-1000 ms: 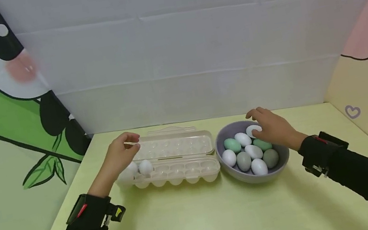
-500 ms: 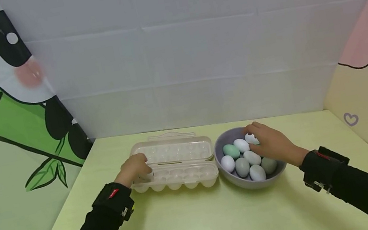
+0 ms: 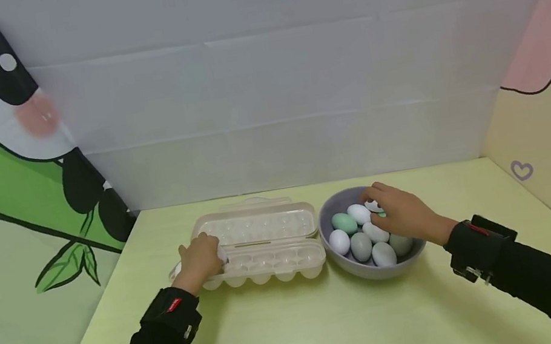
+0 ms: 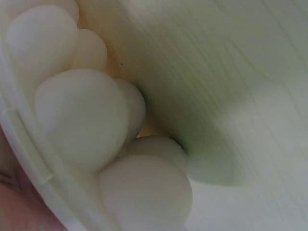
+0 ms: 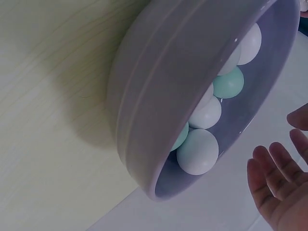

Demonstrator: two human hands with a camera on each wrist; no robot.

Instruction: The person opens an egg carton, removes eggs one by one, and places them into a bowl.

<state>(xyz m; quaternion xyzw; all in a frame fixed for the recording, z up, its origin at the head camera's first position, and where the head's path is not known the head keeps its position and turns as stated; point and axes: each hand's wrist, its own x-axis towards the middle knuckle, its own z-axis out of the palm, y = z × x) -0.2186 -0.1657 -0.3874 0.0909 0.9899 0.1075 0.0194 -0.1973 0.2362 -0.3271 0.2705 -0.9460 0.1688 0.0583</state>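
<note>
A clear plastic egg carton (image 3: 270, 265) lies open on the table. My left hand (image 3: 201, 260) is over its left end, fingers bent down among the cups. A white egg (image 3: 222, 253) shows just beside those fingers; I cannot tell whether they grip it. In the left wrist view, rounded cups (image 4: 82, 118) bulge from the carton's side, with a bit of hand behind the rim. My right hand (image 3: 403, 211) hovers over the grey-purple bowl (image 3: 365, 270), near a white egg (image 5: 197, 151). Its fingers are spread and loosely bent, holding nothing in the right wrist view.
Several white, green and grey eggs fill the bowl, such as a green egg (image 3: 344, 222). The carton's lid (image 3: 263, 225) lies back toward the wall. A pale yellow table (image 3: 292, 329) extends in front, with a white wall covering (image 3: 269, 105) behind.
My left hand has come down from above the carton onto its left end, covering the white eggs seen there. The right hand has stayed over the bowl, with small shifts.
</note>
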